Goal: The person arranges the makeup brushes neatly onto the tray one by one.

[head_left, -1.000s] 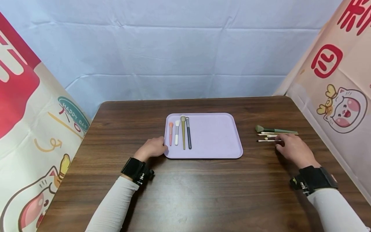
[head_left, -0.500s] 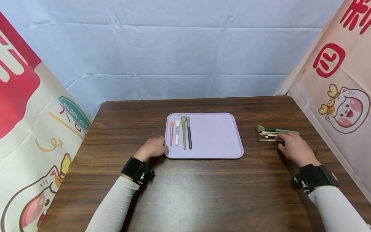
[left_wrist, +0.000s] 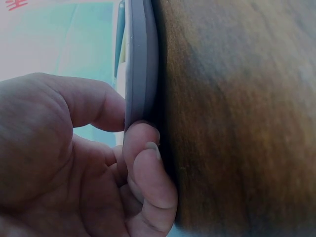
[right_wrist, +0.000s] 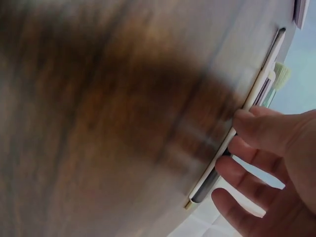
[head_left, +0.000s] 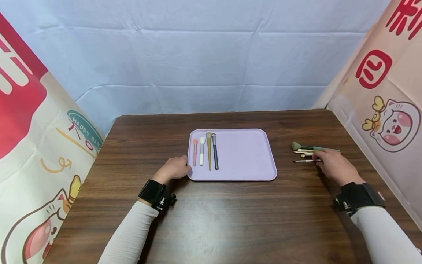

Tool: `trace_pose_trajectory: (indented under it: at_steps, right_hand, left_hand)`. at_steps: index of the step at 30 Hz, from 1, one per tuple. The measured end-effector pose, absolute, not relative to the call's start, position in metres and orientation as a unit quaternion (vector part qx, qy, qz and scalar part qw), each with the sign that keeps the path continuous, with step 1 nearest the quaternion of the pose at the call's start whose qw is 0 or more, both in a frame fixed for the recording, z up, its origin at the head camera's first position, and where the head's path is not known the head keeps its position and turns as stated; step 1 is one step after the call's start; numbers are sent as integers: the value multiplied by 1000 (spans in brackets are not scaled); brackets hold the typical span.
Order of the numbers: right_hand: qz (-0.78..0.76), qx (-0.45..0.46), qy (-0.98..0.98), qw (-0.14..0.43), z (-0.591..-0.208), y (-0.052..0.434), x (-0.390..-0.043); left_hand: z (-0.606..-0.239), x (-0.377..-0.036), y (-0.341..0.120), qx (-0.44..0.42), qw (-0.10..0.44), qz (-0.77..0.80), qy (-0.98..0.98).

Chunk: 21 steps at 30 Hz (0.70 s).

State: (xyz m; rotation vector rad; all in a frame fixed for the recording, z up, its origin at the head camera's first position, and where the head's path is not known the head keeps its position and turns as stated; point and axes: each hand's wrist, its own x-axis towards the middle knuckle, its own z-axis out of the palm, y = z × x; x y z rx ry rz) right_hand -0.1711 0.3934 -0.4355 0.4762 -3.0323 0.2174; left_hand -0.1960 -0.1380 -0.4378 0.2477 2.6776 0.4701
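The lilac tray [head_left: 244,156] lies on the wooden table, and my left hand [head_left: 173,168] pinches its left front corner. In the left wrist view, the thumb is at the tray rim [left_wrist: 140,59] and curled fingers [left_wrist: 153,182] are at its underside. On the right, my right hand [head_left: 337,168] pinches a thin, pale-handled makeup brush [head_left: 300,161] between thumb and fingers. The right wrist view shows that slim brush [right_wrist: 266,69] running past the thumb tip, close over the table. Behind it lie several other makeup brushes, including a green one [head_left: 313,148], partly hidden by the hand.
Side by side at the tray's left lie a pink brush [head_left: 195,152], a white-and-grey brush [head_left: 202,152], an olive brush [head_left: 209,150] and a dark brush [head_left: 215,152]. A pale blue cloth [head_left: 211,73] hangs behind the table [head_left: 230,220]; printed cloths flank it.
The right hand has shifted slightly, and the thin brush now sits a little apart from the others, nearer the front. The left hand and tray have stayed put.
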Motion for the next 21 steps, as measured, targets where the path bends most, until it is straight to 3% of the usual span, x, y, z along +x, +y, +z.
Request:
trace_pose_trajectory:
  at_steps: [15,21]
  right_hand:
    - [72,255,-964,36,-441,400,-176]
    - [66,245,-967,26,-438,399,-174]
  left_hand:
    - [-438,-195,-138,91,201,165,961]
    - [-437,-195,-138,88,204,166,961]
